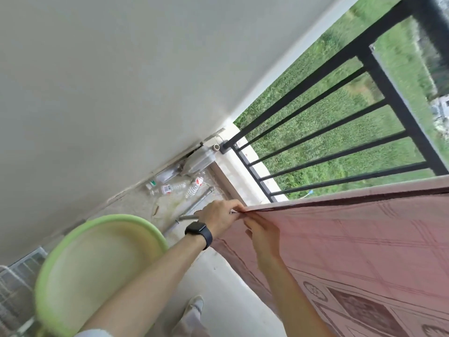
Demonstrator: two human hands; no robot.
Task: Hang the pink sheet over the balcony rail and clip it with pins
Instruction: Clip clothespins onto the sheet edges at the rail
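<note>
The pink patterned sheet fills the lower right of the tilted head view, stretched taut from its near corner toward the right edge. My left hand, with a black watch on the wrist, pinches that corner. Just below it, my right hand grips the same edge, fingers curled on the cloth. The black balcony rail with its thin bars runs across the upper right, above the sheet and apart from my hands. No pins are visible.
A light green basin sits at the lower left beside my left forearm. Plastic bottles, a metal pipe and a clear box lie in the floor corner by the wall. Grass lies beyond the rail.
</note>
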